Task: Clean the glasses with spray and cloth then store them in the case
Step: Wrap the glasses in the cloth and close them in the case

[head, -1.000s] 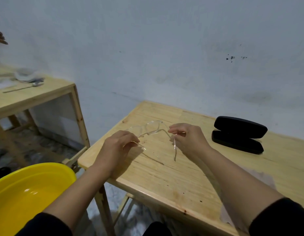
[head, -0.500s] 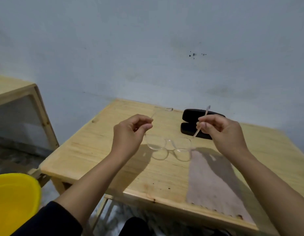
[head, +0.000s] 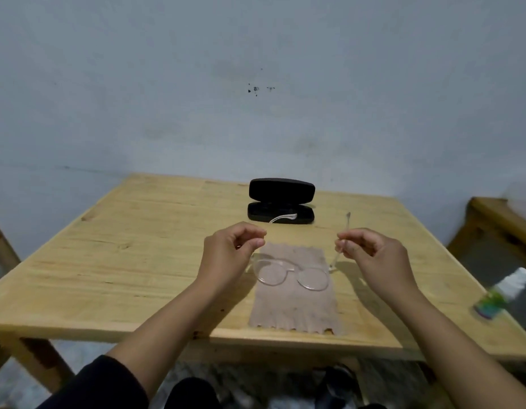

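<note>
A black case [head: 281, 201] lies open at the centre of the frame on the wooden bench [head: 114, 261], lid raised toward the grey wall. Below it a brownish cloth [head: 294, 308] lies flat. A blurred bottle [head: 505, 290] stands at the right edge. The clear-framed glasses [head: 291, 274] hang above the cloth, lenses toward the viewer. The left hand [head: 229, 255] pinches one temple arm and the right hand [head: 370, 255] pinches the other, fingers curled.

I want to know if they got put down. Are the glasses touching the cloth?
Cannot tell. In the head view both hands pinch the glasses by their arms, lenses over the cloth; neither contact nor gap shows.
</note>
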`<state>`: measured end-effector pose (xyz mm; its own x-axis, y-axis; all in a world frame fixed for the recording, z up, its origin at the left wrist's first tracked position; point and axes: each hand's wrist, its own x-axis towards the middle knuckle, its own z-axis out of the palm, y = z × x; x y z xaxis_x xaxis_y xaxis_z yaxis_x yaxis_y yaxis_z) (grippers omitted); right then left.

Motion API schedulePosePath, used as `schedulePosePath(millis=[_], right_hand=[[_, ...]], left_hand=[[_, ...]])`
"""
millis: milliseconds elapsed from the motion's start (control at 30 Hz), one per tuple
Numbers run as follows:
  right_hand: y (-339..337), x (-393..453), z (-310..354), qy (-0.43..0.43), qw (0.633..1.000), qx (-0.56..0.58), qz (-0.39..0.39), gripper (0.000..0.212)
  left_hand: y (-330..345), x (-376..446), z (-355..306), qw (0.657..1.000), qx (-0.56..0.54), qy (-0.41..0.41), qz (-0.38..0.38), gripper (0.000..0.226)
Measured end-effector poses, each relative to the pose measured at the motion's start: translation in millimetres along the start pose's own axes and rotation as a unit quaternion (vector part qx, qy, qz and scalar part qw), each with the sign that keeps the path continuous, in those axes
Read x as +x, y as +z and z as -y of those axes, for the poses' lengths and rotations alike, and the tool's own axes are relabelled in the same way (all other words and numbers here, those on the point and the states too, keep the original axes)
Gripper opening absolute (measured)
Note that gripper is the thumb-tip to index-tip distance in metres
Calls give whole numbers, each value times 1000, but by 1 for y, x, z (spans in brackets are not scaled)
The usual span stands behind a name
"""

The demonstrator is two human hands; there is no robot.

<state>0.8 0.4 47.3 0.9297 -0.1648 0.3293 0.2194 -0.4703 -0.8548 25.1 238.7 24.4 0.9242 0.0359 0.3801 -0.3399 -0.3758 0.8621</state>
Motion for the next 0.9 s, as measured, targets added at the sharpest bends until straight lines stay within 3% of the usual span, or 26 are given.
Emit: schedulePosePath(millis=[267, 433, 500, 567, 667, 767, 900], right_hand=[[-3, -6, -3, 13, 1000, -11, -3, 20], [-18, -24, -3, 50, 999, -15, 5, 34], [-28, -39, -6, 69, 995, -51, 57, 28], [-34, -53, -9, 72, 982, -76, 155, 29], [-30, -63, -12, 26, 955, -159, 248, 36], [-19, -65, -11, -22, 952, -187, 243, 26], [-14, -67, -10, -47, 948, -203, 240, 9]], left_hand=[[6, -5, -4, 1000, 5, -18, 13, 18], [-16, -21, -8, 999, 36, -17, 0, 30], [-29, -38, -9, 995, 90, -11, 34, 28], [-39, -56, -9, 986, 114, -12, 119, 28], [-35, -67, -2, 955, 190, 41, 225, 29], [-27, -64, 3, 932, 248, 103, 244, 42], [-22, -64, 3, 933, 247, 118, 233, 34]])
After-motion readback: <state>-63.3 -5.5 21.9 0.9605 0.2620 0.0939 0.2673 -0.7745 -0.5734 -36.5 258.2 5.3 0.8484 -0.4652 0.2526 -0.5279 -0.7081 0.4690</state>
